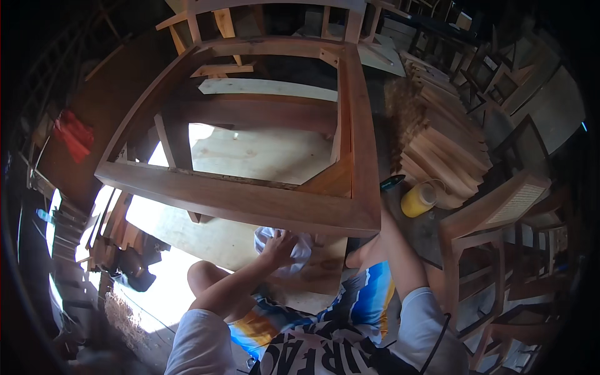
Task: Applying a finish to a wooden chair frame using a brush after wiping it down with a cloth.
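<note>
A wooden chair frame with an open seat stands before me, its back at the far side. Below its front rail, my left hand is closed on a crumpled white cloth or thin bag; I cannot tell which. My right hand is up against the frame's near right corner. The frame hides most of that hand, so its fingers do not show. A triangular corner block sits inside the frame near that corner.
A pale board lies under the frame. To the right are a yellow container, a dark object and a stack of curved wooden pieces. More chair frames crowd the right side. A red cloth hangs at left.
</note>
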Tool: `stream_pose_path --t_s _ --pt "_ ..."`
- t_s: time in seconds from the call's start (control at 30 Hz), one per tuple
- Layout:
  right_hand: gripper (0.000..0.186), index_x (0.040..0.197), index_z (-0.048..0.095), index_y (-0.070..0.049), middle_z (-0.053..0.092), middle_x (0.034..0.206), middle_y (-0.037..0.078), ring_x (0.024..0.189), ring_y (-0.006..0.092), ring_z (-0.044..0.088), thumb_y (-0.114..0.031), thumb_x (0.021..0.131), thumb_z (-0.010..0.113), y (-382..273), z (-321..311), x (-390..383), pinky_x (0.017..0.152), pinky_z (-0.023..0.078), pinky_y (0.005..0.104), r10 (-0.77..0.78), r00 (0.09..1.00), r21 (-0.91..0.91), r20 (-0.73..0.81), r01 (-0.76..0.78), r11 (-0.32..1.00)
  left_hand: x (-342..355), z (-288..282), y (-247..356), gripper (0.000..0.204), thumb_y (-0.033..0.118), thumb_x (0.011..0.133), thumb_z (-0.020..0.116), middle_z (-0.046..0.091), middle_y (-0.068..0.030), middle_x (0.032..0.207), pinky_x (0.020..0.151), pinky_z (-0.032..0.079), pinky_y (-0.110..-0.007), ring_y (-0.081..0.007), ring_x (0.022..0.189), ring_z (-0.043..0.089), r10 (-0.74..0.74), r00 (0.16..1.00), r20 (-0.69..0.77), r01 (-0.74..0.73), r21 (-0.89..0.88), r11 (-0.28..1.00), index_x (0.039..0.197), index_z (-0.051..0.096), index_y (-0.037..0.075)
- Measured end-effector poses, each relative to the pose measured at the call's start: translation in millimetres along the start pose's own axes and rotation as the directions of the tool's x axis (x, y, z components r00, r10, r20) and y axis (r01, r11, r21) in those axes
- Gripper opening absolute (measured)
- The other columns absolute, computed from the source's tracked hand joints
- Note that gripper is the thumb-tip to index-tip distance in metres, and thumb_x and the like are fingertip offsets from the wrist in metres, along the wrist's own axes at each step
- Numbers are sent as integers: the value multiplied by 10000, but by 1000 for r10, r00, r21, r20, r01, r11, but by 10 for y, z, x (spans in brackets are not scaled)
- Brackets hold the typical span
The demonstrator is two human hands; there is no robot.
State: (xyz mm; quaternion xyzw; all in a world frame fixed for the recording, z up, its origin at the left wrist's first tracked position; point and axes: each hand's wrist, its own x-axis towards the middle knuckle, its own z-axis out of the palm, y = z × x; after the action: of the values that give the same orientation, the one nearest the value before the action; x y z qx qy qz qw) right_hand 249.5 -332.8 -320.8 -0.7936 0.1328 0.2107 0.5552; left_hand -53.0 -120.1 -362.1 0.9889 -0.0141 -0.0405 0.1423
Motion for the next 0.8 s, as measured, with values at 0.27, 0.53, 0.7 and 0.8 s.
stream_pose_path --t_s 0.27,0.53,0.7,0.8 --pt "545 980 659 -18 714 946 202 924 359 704 -510 779 780 411 793 59 835 539 438 -499 863 -176 78 505 845 -644 -402 33 398 15 843 534 717 -111 1058 856 539 -373 -313 933 695 -546 834 -78 249 -830 499 1228 634 22" --pt "324 972 646 -81 678 822 174 814 364 677 -392 938 559 853 1203 489 742 509 456 -838 464 -429 286 845 321 -2302 -2314 -142 488 326 1000 516 548 -145 1362 1076 451 -445 -299 1254 557 -740 40 -672 -531 -642 554 1411 453 71" --pt "370 1042 683 31 727 1029 209 1012 315 693 -303 885 686 569 958 530 791 548 454 -562 610 -471 559 791 391 -2033 -3461 -436 467 239 1071 457 501 -136 1403 972 482 -334 -210 1210 544 -296 -162 -941 -67 -289 955 1473 350 26" --pt "386 988 684 30 739 917 179 832 318 703 -315 826 743 615 871 343 688 536 431 -573 740 -302 353 670 678 -2071 -4028 -811 389 154 1005 528 644 -149 1178 896 481 -306 -194 1087 614 -251 247 -936 255 -187 949 1367 499 16"
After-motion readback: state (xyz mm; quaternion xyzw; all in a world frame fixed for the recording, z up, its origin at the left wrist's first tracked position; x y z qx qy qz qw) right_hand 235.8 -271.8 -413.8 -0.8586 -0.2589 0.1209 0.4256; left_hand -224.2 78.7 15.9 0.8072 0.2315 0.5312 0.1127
